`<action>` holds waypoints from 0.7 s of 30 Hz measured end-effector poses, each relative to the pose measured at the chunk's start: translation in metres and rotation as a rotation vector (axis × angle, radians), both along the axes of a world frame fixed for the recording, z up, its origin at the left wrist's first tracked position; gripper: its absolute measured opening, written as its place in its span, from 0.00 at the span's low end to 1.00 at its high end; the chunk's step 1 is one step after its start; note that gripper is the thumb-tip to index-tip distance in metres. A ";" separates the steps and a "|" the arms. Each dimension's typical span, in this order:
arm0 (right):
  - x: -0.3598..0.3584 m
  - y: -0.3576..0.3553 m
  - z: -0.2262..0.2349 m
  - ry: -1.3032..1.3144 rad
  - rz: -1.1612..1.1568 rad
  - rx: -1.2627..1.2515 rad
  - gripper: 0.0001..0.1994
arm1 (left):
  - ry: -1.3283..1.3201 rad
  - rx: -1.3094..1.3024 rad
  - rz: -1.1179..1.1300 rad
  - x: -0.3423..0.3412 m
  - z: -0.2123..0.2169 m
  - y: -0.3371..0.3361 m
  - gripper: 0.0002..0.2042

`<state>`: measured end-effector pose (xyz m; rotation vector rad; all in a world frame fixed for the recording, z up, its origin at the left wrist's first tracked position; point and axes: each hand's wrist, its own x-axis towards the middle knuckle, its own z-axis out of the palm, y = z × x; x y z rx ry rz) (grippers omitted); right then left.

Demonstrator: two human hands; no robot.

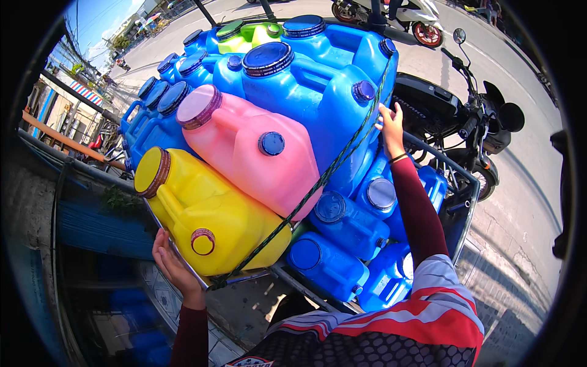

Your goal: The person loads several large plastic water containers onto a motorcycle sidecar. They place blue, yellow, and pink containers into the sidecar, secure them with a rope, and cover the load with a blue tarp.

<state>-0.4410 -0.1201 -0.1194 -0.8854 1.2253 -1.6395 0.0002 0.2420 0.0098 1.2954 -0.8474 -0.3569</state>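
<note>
Left hand (pixel 174 266), fingers spread, braces the yellow jug (pixel 211 217); right hand (pixel 391 125) lies flat on a blue jug (pixel 318 92) beside the green rope (pixel 318 180), likely steadying the roped load; tightening needs a firm pull

A black motorcycle (pixel 471 122) is parked just beside the cart's right edge. A second motorcycle (pixel 416 18) is seen beyond on the paved street (pixel 526 202).

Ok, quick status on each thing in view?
yellow jug: capped, on its side, under the rope
pink jug: capped, stacked above it
blue jugs: capped, piled
green rope: taut across the load
left hand: flat under the yellow jug
right hand: at the rope
</note>
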 end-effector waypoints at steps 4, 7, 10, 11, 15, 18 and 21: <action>0.041 0.076 0.006 -0.556 -0.010 0.077 0.15 | 0.095 -0.040 0.047 0.005 -0.013 -0.001 0.21; 0.035 0.103 0.028 -0.482 0.093 0.248 0.20 | 0.071 -0.031 0.023 -0.001 -0.010 -0.010 0.17; 0.062 0.152 0.057 -0.811 0.401 0.279 0.20 | -0.061 0.002 0.031 0.011 -0.014 -0.004 0.15; 0.065 0.165 0.069 -0.934 0.570 0.340 0.20 | -0.091 0.024 0.033 0.018 -0.017 -0.002 0.15; 0.060 0.171 0.043 -1.067 0.559 0.280 0.18 | -0.073 0.055 0.002 0.021 -0.023 -0.012 0.15; 0.063 0.181 0.036 -1.055 0.600 0.265 0.16 | -0.148 0.031 0.064 0.040 -0.030 -0.004 0.15; 0.073 0.169 0.034 -1.191 0.548 0.112 0.15 | -0.165 0.029 0.043 0.021 -0.029 -0.023 0.15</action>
